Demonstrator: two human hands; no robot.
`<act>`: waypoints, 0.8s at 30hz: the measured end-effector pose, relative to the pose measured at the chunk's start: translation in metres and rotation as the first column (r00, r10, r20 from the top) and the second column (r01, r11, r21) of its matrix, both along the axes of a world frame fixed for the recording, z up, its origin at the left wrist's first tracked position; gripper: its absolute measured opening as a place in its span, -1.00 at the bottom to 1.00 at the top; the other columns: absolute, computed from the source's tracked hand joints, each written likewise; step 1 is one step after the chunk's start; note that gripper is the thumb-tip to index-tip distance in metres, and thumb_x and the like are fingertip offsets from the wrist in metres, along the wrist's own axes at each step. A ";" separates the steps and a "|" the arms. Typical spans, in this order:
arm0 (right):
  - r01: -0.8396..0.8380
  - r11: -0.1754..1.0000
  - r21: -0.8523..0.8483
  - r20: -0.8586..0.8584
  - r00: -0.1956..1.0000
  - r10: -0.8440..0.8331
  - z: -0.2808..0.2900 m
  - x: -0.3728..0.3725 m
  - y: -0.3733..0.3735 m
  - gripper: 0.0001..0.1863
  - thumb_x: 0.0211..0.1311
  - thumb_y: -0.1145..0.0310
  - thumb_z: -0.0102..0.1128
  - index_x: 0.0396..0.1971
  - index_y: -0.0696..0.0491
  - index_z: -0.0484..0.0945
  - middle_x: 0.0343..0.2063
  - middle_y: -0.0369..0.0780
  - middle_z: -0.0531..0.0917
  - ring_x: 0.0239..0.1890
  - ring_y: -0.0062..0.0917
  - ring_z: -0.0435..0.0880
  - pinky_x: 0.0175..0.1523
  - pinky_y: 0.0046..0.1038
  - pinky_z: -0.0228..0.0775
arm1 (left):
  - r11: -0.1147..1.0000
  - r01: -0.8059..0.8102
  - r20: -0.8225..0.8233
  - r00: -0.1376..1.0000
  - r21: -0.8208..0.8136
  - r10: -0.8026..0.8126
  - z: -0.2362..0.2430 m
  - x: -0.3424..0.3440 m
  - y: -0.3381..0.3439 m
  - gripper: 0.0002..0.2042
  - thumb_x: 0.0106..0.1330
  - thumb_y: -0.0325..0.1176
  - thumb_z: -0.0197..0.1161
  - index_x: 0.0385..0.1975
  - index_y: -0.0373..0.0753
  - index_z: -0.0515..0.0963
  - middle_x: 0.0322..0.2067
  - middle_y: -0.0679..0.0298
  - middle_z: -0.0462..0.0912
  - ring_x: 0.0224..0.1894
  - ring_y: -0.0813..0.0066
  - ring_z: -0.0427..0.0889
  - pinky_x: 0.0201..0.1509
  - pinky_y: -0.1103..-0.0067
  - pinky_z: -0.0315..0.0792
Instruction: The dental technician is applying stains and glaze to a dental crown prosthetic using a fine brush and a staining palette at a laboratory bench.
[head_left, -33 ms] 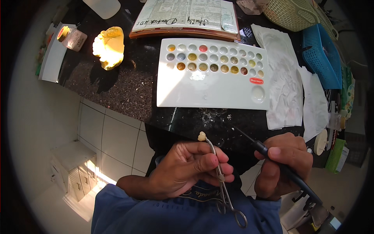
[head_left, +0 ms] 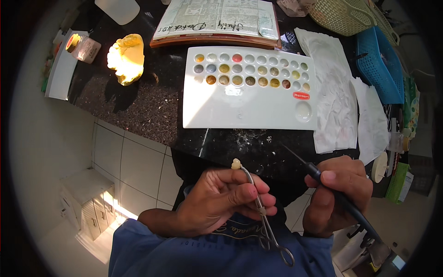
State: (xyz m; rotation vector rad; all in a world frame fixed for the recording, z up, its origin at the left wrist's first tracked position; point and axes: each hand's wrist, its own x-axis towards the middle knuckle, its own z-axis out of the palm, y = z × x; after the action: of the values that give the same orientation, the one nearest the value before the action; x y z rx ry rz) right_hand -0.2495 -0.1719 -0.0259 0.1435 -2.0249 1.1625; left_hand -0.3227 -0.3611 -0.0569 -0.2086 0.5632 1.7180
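My left hand (head_left: 226, 198) is closed around a steel hemostat (head_left: 256, 184), its ring handles hanging down over my shirt. The curved jaws grip a small cream-coloured tooth crown (head_left: 236, 164), held up just past my fingers. In my right hand (head_left: 341, 189), pinched between thumb and fingers, is a dark pen-like tool (head_left: 314, 171) with a thin pointed tip. That tip is apart from the crown, to its right and slightly farther off. Beyond both hands lies a white ceramic palette (head_left: 217, 111) with rows of wells, many holding coloured pastes.
A yellow dental cast (head_left: 127, 60) stands at the far left, near a small jar (head_left: 84, 48). Behind the palette is a book (head_left: 217, 21). White paper towels (head_left: 330, 101) lie to its right, beside a blue basket (head_left: 380, 69). The dark counter's edge (head_left: 184, 145) runs before me.
The dark tool and my right hand have shifted slightly to the right, away from the crown. The counter items sit slightly farther left in the picture. Both grips are unchanged.
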 end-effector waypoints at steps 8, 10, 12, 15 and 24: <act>0.345 0.930 0.125 0.087 0.930 -0.357 -0.004 -0.010 0.011 -0.79 -0.15 0.63 0.21 -0.40 0.25 0.58 -0.57 -0.13 0.62 -0.61 -0.48 0.58 -0.49 -0.58 0.40 | 0.984 -0.179 -0.379 0.912 -0.017 0.160 -0.003 0.010 0.008 -0.82 0.25 -0.45 0.28 -0.21 -0.38 0.54 -0.31 -0.10 0.67 -0.20 -0.04 0.69 -0.22 0.33 0.69; 0.307 0.948 0.085 0.108 0.943 -0.315 -0.005 -0.011 0.015 -0.80 -0.14 0.63 0.20 -0.40 0.25 0.58 -0.57 -0.14 0.62 -0.63 -0.51 0.58 -0.53 -0.60 0.36 | 0.976 -0.220 -0.461 0.865 0.003 0.196 -0.005 0.010 0.007 -0.82 0.24 -0.46 0.29 -0.22 -0.38 0.54 -0.32 -0.11 0.67 -0.21 -0.03 0.70 -0.23 0.35 0.70; 0.322 0.945 0.060 0.140 0.935 -0.327 -0.004 -0.010 0.013 -0.81 -0.13 0.62 0.20 -0.40 0.24 0.58 -0.57 -0.14 0.62 -0.63 -0.54 0.57 -0.52 -0.61 0.35 | 0.948 -0.316 -0.529 0.800 0.032 0.285 -0.011 0.010 0.005 -0.83 0.24 -0.45 0.29 -0.24 -0.37 0.52 -0.33 -0.10 0.67 -0.22 0.00 0.70 -0.24 0.35 0.70; 0.330 0.942 0.055 0.161 0.929 -0.334 -0.004 -0.010 0.012 -0.82 -0.12 0.62 0.20 -0.40 0.25 0.58 -0.58 -0.15 0.62 -0.64 -0.56 0.55 -0.53 -0.61 0.33 | 0.935 -0.353 -0.575 0.757 0.037 0.309 -0.016 0.009 0.004 -0.82 0.25 -0.43 0.29 -0.24 -0.36 0.51 -0.33 -0.09 0.67 -0.22 0.01 0.71 -0.25 0.36 0.70; 0.165 0.967 0.196 0.145 0.970 -0.194 0.016 0.019 0.015 -0.73 0.07 0.52 0.16 -0.19 0.21 0.41 -0.53 -0.17 0.52 -0.55 -0.54 0.53 -0.45 -0.62 0.39 | 0.935 -0.341 -0.604 0.727 0.096 0.327 -0.014 0.007 0.012 -0.86 0.28 -0.47 0.24 -0.24 -0.39 0.51 -0.31 -0.12 0.67 -0.18 -0.03 0.69 -0.21 0.34 0.69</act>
State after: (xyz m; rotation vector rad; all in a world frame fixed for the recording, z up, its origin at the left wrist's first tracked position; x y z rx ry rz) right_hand -0.2308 -0.1572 -0.0096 -0.0465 -2.2368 0.8985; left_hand -0.3161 -0.3494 -0.0711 0.2737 1.0769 2.1412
